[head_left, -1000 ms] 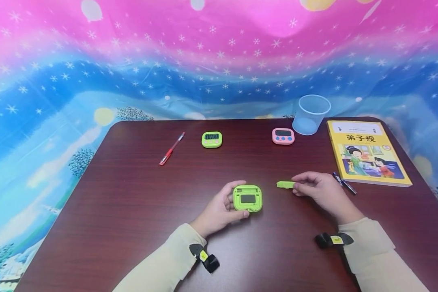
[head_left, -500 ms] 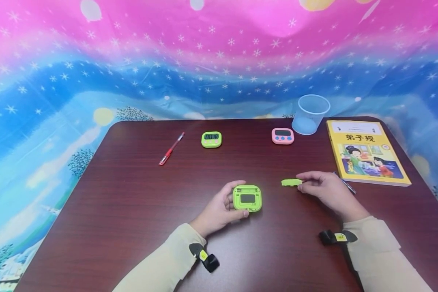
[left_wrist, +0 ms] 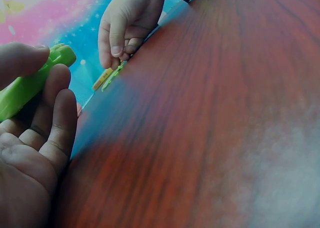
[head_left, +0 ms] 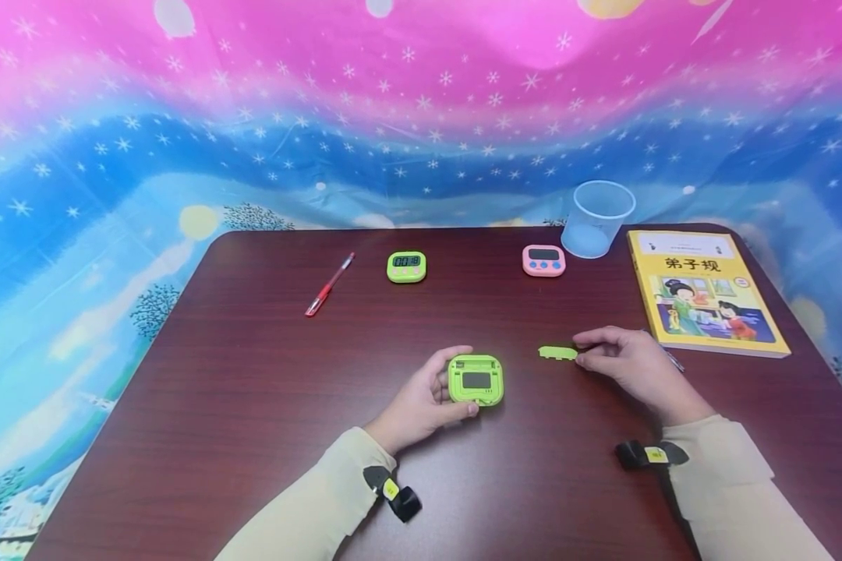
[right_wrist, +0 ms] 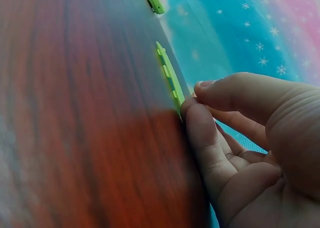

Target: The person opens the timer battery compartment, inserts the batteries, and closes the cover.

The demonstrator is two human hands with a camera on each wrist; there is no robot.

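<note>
My left hand (head_left: 428, 401) grips a green kitchen timer (head_left: 489, 396) by its edge. The timer's back faces up, with the battery slot uncovered. In the left wrist view the timer (left_wrist: 20, 95) sits between thumb and fingers. To its right, a green battery cover (head_left: 557, 353) lies on the table. The fingertips of my right hand (head_left: 627, 366) are at the cover's right end. In the right wrist view a gap shows between thumb and forefinger, and the cover (right_wrist: 170, 78) extends from beside the fingertips, its tabs showing.
Batteries (head_left: 673, 360) lie partly hidden behind my right hand, beside a yellow book (head_left: 716, 312). Along the back stand a clear plastic cup (head_left: 592, 234), a pink timer (head_left: 543, 271) and another green timer (head_left: 407, 276). A red pen (head_left: 326, 291) lies at the left.
My right hand has moved a little right with the battery cover, which now lies flat on the table, let go from the pinch. The left hand and its timer have stayed still.
</note>
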